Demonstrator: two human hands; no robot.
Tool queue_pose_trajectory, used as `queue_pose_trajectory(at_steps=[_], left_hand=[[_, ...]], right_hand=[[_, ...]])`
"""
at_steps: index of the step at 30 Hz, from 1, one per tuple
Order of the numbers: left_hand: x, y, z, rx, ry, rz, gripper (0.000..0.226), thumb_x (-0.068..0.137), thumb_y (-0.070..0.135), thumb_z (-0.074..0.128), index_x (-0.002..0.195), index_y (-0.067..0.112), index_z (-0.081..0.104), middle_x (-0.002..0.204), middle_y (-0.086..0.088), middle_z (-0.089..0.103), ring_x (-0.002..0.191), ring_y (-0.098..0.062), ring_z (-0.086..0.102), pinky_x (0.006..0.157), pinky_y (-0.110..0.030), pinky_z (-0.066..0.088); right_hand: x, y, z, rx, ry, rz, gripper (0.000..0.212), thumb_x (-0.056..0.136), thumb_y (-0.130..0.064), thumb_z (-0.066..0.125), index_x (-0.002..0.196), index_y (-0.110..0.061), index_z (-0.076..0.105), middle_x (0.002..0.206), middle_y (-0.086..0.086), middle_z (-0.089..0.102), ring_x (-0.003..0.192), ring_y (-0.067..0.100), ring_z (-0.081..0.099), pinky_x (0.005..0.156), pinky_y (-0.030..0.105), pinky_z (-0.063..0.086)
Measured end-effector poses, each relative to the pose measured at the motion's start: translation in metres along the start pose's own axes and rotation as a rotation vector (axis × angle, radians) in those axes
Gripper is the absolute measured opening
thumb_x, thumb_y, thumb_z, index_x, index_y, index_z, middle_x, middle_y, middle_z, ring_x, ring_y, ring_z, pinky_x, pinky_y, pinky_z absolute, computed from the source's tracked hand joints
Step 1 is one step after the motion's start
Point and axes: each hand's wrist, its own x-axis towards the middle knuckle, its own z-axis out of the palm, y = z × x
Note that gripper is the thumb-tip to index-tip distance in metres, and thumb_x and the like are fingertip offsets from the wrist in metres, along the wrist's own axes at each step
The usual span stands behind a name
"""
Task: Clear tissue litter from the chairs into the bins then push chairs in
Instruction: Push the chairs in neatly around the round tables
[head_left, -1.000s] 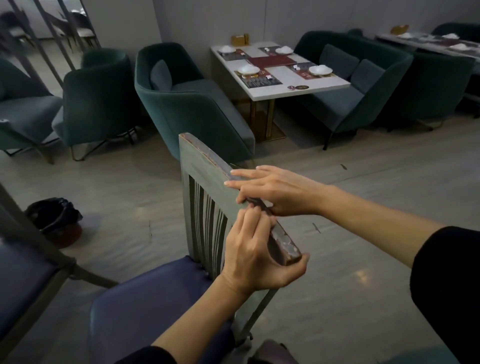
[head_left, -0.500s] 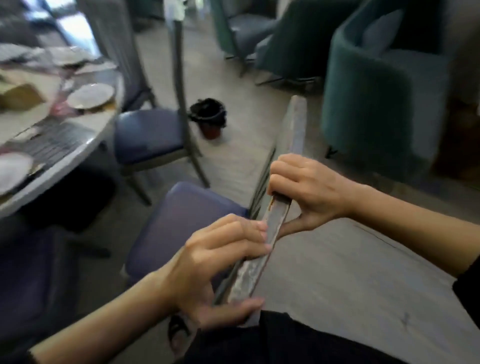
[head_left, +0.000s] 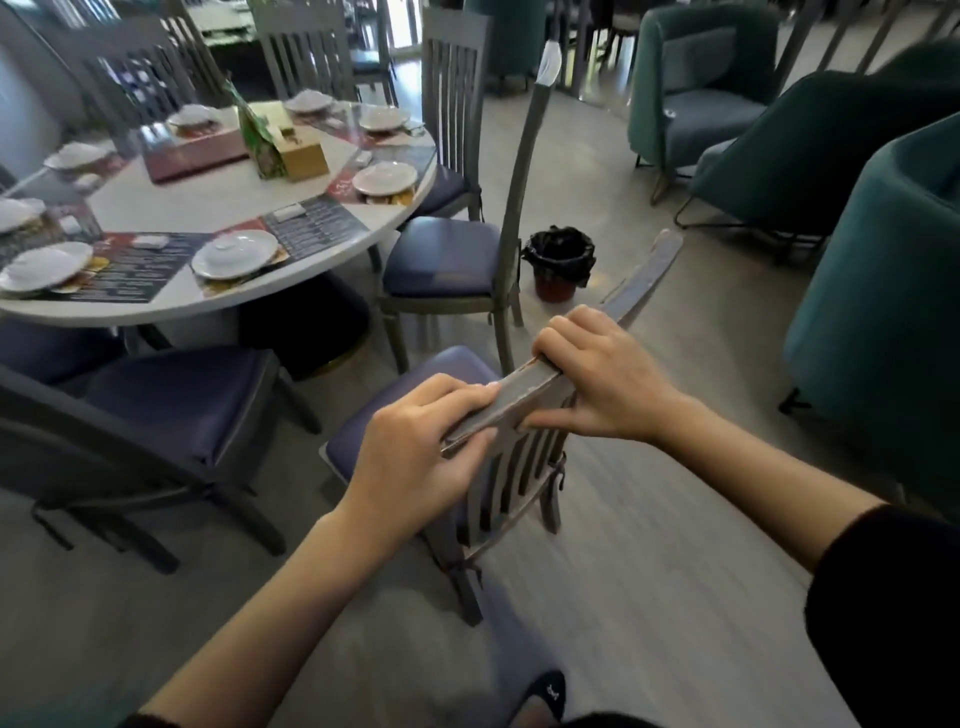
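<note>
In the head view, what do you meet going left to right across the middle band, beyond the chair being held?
Round table → blue-seated chair → black-lined bin → teal armchair.

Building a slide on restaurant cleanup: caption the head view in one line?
Left hand and right hand grip the top rail of a grey slat-back chair near the set round table.

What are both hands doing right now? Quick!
Left hand: closed, gripping the chair's top rail.
Right hand: closed, gripping the same rail further along.
</note>
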Motion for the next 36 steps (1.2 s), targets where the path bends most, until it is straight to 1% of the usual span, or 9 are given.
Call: queue_pose_trajectory(at_steps=[3, 6, 10, 14, 19, 21, 25, 32, 36], left_hand=[[0.002, 0.021, 0.008, 0.249, 0.061, -0.092, 0.020, 0.076, 0.019, 0.076, 0.095, 0.016, 0.069, 0.085, 0.002, 0.063, 0.073, -0.013, 0.061, 0.060, -0.021, 0.040], [0.008, 0.041, 0.024, 0.489, 0.081, -0.262, 0.021, 0.078, 0.028, 0.072, 0.091, 0.016, 0.059, 0.085, -0.004, 0.056, 0.071, -0.024, 0.057, 0.056, -0.028, 0.035], [0.003, 0.048, 0.054, 0.729, 0.166, -0.352, 0.031, 0.080, 0.034, 0.068, 0.098, 0.014, 0.053, 0.089, -0.008, 0.051, 0.075, -0.025, 0.052, 0.065, -0.037, 0.041], [-0.001, 0.053, 0.069, 0.790, 0.248, -0.378, 0.036, 0.086, 0.034, 0.061, 0.117, 0.017, 0.055, 0.096, -0.008, 0.053, 0.086, -0.025, 0.051, 0.080, -0.039, 0.040], [0.006, 0.063, 0.094, 1.006, 0.183, -0.524, 0.051, 0.092, 0.043, 0.047, 0.141, 0.033, 0.038, 0.111, -0.014, 0.052, 0.107, -0.034, 0.047, 0.101, -0.053, 0.029], [0.013, 0.068, 0.106, 1.059, 0.172, -0.641, 0.056, 0.090, 0.048, 0.049, 0.141, 0.032, 0.035, 0.118, -0.019, 0.049, 0.117, -0.039, 0.043, 0.104, -0.063, 0.021], [0.038, 0.082, 0.126, 1.056, 0.103, -0.866, 0.063, 0.085, 0.053, 0.054, 0.136, 0.022, 0.036, 0.129, -0.019, 0.044, 0.127, -0.042, 0.035, 0.100, -0.076, 0.012], [0.051, 0.072, 0.128, 1.069, 0.019, -0.943, 0.065, 0.081, 0.051, 0.063, 0.134, 0.019, 0.043, 0.130, -0.022, 0.046, 0.127, -0.047, 0.037, 0.091, -0.083, 0.010], [0.062, 0.061, 0.119, 1.035, -0.039, -0.953, 0.062, 0.092, 0.045, 0.051, 0.144, 0.025, 0.023, 0.142, -0.018, 0.029, 0.138, -0.045, 0.015, 0.094, -0.080, 0.000]], right_hand=[[-0.001, 0.000, 0.001, -0.005, 0.032, -0.009, 0.059, 0.079, -0.071, 0.056, 0.097, -0.015, 0.052, 0.092, 0.002, 0.052, 0.083, 0.011, 0.033, 0.075, 0.027, 0.030], [-0.002, -0.002, 0.004, -0.008, 0.042, 0.012, 0.060, 0.079, -0.072, 0.053, 0.098, -0.015, 0.053, 0.094, 0.002, 0.053, 0.084, 0.016, 0.039, 0.077, 0.030, 0.034], [-0.010, -0.003, 0.010, -0.004, 0.083, 0.018, 0.060, 0.081, -0.067, 0.056, 0.106, -0.013, 0.053, 0.101, 0.005, 0.054, 0.092, 0.024, 0.045, 0.087, 0.040, 0.040], [-0.024, -0.006, 0.025, 0.041, 0.149, 0.070, 0.063, 0.084, -0.057, 0.057, 0.128, -0.013, 0.049, 0.127, 0.009, 0.052, 0.123, 0.029, 0.042, 0.111, 0.044, 0.024], [-0.037, 0.041, 0.013, 0.020, 0.042, -0.159, 0.075, 0.084, -0.031, 0.060, 0.150, -0.027, 0.025, 0.146, 0.008, 0.040, 0.139, 0.028, 0.030, 0.114, 0.052, 0.017], [-0.040, 0.071, 0.006, -0.019, 0.007, -0.167, 0.079, 0.084, -0.030, 0.060, 0.151, -0.037, 0.017, 0.146, 0.007, 0.038, 0.139, 0.028, 0.028, 0.111, 0.057, 0.015], [-0.029, 0.121, 0.000, -0.037, -0.012, -0.155, 0.078, 0.084, -0.035, 0.065, 0.148, -0.044, 0.021, 0.132, 0.008, 0.044, 0.125, 0.031, 0.036, 0.107, 0.057, 0.019], [-0.020, 0.136, 0.014, 0.009, 0.046, -0.229, 0.076, 0.086, -0.040, 0.062, 0.149, -0.041, 0.019, 0.126, 0.011, 0.046, 0.118, 0.034, 0.038, 0.105, 0.059, 0.019], [-0.003, 0.140, 0.021, 0.043, 0.048, -0.229, 0.072, 0.086, -0.039, 0.063, 0.148, -0.039, 0.025, 0.124, 0.011, 0.047, 0.117, 0.034, 0.040, 0.105, 0.060, 0.017]])
